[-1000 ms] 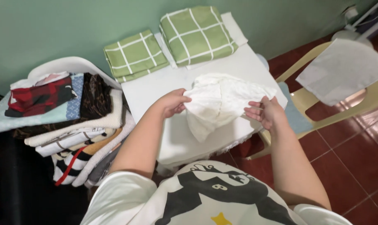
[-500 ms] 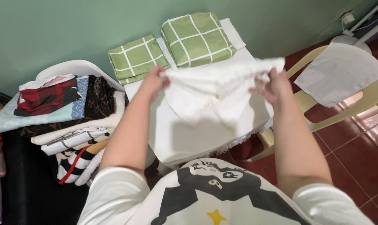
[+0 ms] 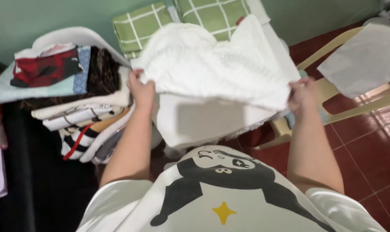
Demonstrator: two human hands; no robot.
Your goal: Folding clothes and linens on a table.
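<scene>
Your fingers are closed on the near edge of one white cloth [image 3: 216, 64], the left hand [image 3: 142, 91] pinching one corner and the right hand [image 3: 301, 93] the other, so the cloth hangs spread in the air above the white surface [image 3: 203, 124]. It looks soft and light, limp enough to sag between your hands, with a knitted or waffled grain that should not slip; the corners and hems are the sound places to hold it. Beyond it lie two folded green checked cloths [image 3: 139, 25] against the wall. To your left, one tall pile of folded clothes [image 3: 70, 99] rests on a white chair. To your right, one cream plastic chair [image 3: 332, 92] carries a single grey cloth [image 3: 362, 58].
</scene>
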